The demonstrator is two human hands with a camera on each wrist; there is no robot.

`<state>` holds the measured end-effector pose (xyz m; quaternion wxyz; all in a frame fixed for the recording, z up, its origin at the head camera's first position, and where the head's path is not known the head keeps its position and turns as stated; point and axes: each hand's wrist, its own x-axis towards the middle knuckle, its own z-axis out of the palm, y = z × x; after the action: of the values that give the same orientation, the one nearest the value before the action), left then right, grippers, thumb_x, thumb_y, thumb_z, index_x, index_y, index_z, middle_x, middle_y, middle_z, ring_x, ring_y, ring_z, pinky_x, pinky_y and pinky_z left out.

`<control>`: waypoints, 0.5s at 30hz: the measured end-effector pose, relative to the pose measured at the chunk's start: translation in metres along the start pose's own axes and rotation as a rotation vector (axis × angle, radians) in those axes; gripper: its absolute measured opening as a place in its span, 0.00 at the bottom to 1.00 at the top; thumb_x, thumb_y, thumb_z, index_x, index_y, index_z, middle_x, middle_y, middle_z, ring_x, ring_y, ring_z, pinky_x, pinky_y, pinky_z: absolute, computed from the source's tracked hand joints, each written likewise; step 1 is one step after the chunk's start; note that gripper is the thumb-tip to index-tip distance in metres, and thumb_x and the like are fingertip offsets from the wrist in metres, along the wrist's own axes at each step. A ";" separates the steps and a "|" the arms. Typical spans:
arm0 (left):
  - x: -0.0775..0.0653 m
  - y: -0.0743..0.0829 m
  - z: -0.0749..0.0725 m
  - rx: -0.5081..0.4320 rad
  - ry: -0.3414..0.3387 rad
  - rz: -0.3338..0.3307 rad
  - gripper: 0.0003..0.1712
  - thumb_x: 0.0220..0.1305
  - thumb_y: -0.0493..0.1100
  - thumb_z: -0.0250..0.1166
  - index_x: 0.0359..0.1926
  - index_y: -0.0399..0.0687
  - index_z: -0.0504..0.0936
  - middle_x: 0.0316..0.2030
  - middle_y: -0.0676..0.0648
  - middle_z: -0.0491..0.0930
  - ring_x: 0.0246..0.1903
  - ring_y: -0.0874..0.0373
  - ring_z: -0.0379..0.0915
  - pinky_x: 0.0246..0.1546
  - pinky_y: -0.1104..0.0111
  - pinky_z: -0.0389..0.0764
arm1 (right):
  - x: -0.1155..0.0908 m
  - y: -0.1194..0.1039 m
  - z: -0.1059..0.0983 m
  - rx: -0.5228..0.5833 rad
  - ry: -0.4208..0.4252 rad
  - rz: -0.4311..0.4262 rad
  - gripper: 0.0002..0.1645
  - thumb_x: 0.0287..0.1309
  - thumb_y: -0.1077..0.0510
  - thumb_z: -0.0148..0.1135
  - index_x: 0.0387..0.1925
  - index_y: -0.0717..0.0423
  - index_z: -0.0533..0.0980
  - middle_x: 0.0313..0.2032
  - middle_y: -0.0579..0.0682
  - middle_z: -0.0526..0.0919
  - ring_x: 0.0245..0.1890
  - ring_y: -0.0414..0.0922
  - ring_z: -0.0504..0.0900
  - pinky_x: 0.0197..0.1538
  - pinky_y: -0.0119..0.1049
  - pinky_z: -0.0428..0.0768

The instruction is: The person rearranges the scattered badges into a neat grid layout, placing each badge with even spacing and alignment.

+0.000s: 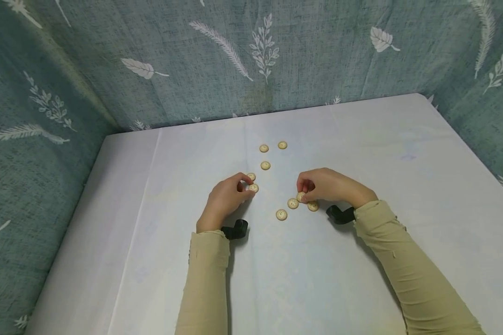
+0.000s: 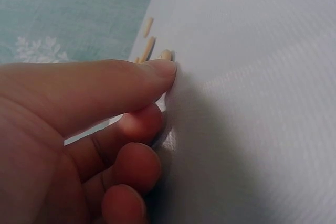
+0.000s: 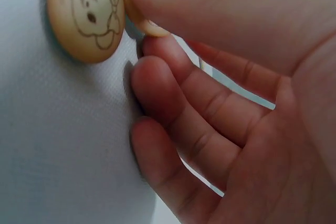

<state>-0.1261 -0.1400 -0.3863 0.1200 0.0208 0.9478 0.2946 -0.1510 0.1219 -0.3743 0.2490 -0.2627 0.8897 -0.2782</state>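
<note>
Between the thumb and index finger of my left hand (image 1: 227, 196) is a small round wooden disc (image 1: 254, 188), pinched by its edges at the table surface. Just behind it lies a second disc (image 1: 251, 177), close to the index fingertip. My right hand (image 1: 332, 185) pinches another wooden disc (image 1: 301, 197) between thumb and fingers. Beside that one, under the thumb side, lies a disc (image 1: 313, 206) whose drawn animal face shows in the right wrist view. To its left are a disc (image 1: 293, 204) and another disc (image 1: 281, 214). The left wrist view shows its pinched disc (image 2: 166, 54) mostly behind the thumb.
Farther back on the white-covered table (image 1: 339, 288) lie three more discs, the nearest disc (image 1: 265, 165) in front of the other two. A green leaf-patterned curtain (image 1: 218, 70) hangs along the back and both sides. Each wrist carries a black camera mount (image 1: 236, 230).
</note>
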 end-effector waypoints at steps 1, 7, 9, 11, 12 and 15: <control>0.000 0.000 0.000 0.001 0.001 0.002 0.13 0.54 0.51 0.63 0.41 0.57 0.75 0.27 0.51 0.71 0.26 0.57 0.66 0.27 0.66 0.65 | 0.000 0.001 0.000 0.006 0.001 -0.002 0.08 0.49 0.55 0.65 0.30 0.48 0.73 0.24 0.44 0.74 0.28 0.41 0.70 0.34 0.37 0.68; 0.000 -0.001 0.001 0.005 0.009 0.014 0.13 0.54 0.51 0.63 0.41 0.57 0.75 0.26 0.51 0.71 0.26 0.57 0.66 0.27 0.66 0.65 | 0.001 0.002 0.001 0.023 0.005 -0.013 0.07 0.49 0.55 0.64 0.30 0.48 0.73 0.24 0.43 0.74 0.28 0.41 0.71 0.34 0.37 0.69; 0.000 -0.001 0.001 0.005 0.010 0.018 0.14 0.54 0.51 0.63 0.42 0.56 0.75 0.26 0.52 0.71 0.26 0.57 0.66 0.27 0.66 0.65 | 0.001 0.003 0.001 0.027 0.005 -0.016 0.07 0.50 0.55 0.64 0.29 0.49 0.73 0.24 0.43 0.74 0.28 0.41 0.71 0.34 0.37 0.69; 0.000 -0.001 0.001 0.005 0.011 0.017 0.13 0.54 0.50 0.63 0.42 0.57 0.75 0.26 0.51 0.71 0.26 0.57 0.66 0.27 0.66 0.65 | 0.001 0.002 0.001 0.029 0.003 -0.019 0.07 0.50 0.55 0.64 0.29 0.49 0.73 0.24 0.43 0.74 0.28 0.41 0.71 0.34 0.37 0.69; 0.000 -0.001 0.001 0.005 0.012 0.017 0.13 0.54 0.50 0.63 0.42 0.57 0.75 0.26 0.51 0.71 0.26 0.57 0.66 0.27 0.66 0.65 | 0.001 0.002 0.001 0.030 0.003 -0.021 0.07 0.50 0.56 0.64 0.30 0.49 0.73 0.24 0.43 0.74 0.28 0.41 0.71 0.34 0.36 0.69; 0.000 -0.001 0.001 0.005 0.012 0.013 0.13 0.54 0.51 0.63 0.41 0.57 0.75 0.26 0.51 0.71 0.26 0.57 0.66 0.27 0.66 0.65 | 0.001 0.002 0.001 0.023 0.000 -0.028 0.06 0.50 0.55 0.64 0.31 0.48 0.74 0.23 0.43 0.73 0.27 0.41 0.71 0.34 0.36 0.68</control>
<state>-0.1256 -0.1402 -0.3879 0.1122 0.0252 0.9491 0.2932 -0.1517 0.1229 -0.3764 0.2483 -0.2721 0.8827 -0.2918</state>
